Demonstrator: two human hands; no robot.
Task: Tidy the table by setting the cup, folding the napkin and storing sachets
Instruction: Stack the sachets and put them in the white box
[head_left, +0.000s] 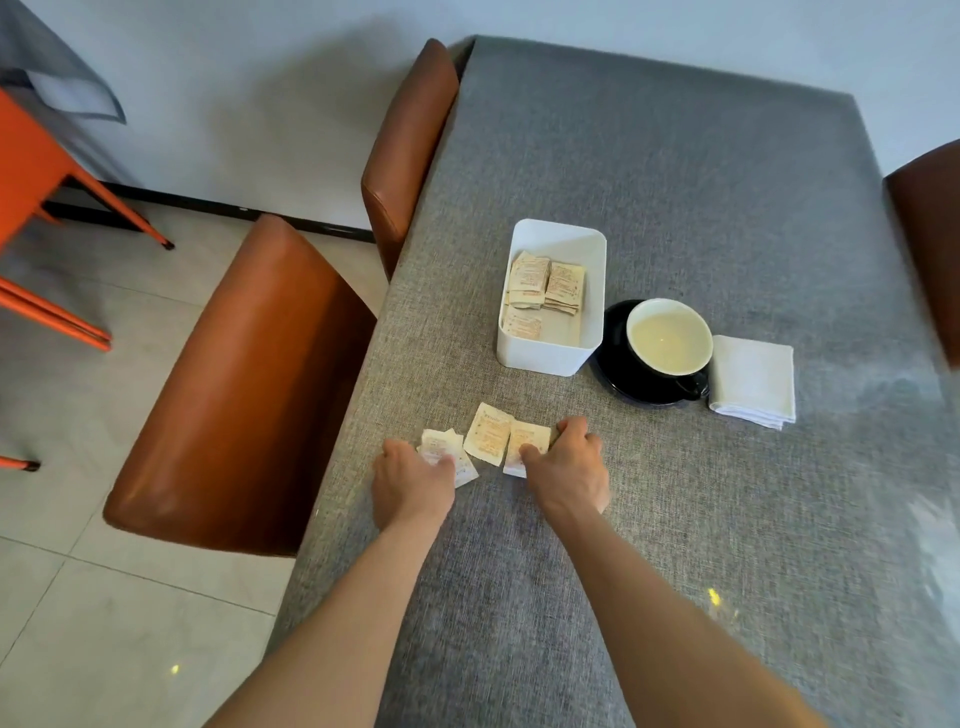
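While the cup (669, 343) sits on its saucer (618, 364) beside the folded napkin (753, 382), both hands, left (413, 480) and right (569, 467), close on loose sachets (488, 439) short of the half-filled white box (551, 296).

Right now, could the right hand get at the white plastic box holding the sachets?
Probably yes: the right hand rests on a loose sachet, and only bare grey tablecloth lies between it and the white plastic box.

Cup (668, 338) between box (550, 358), napkin (753, 382).
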